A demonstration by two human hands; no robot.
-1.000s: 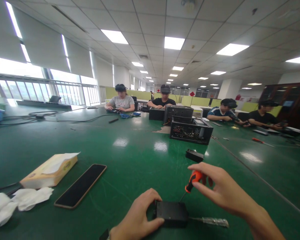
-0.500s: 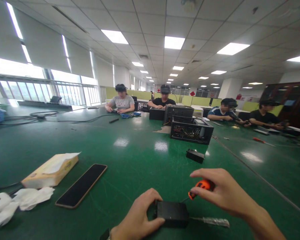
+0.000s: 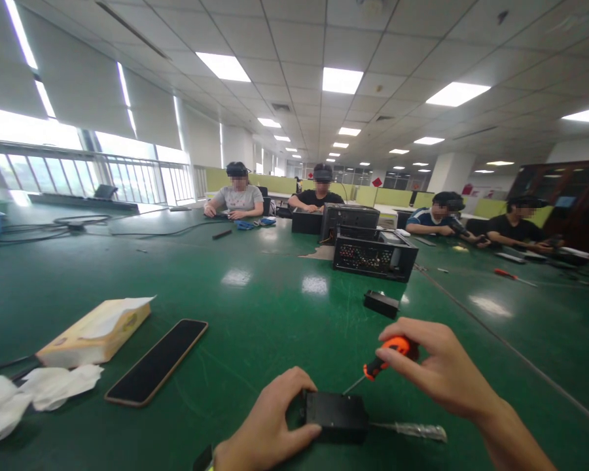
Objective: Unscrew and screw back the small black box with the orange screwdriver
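My left hand [image 3: 275, 418] grips the left end of a small black box [image 3: 337, 415] on the green table, thumb at the front and fingers behind. An orange and black screwdriver [image 3: 387, 358] is held in my right hand [image 3: 442, 366], its handle between thumb and fingers. Its shaft slants down to the left, the tip at the box's back top edge; the exact contact point is too small to make out. A second screwdriver with a clear handle [image 3: 419, 432] lies to the right of the box, its shaft running toward the box's right side.
A phone [image 3: 157, 363] and a tissue pack [image 3: 95, 332] lie to the left, beside crumpled tissues [image 3: 61, 386]. Beyond my right hand is another black box [image 3: 381, 303]. Farther back stand open computer cases [image 3: 373, 254]. Several people sit across the green table [image 3: 255, 307].
My right hand has closed its fingers round the orange screwdriver handle, which has risen slightly and tilted steeper. The left hand and box have hardly moved.
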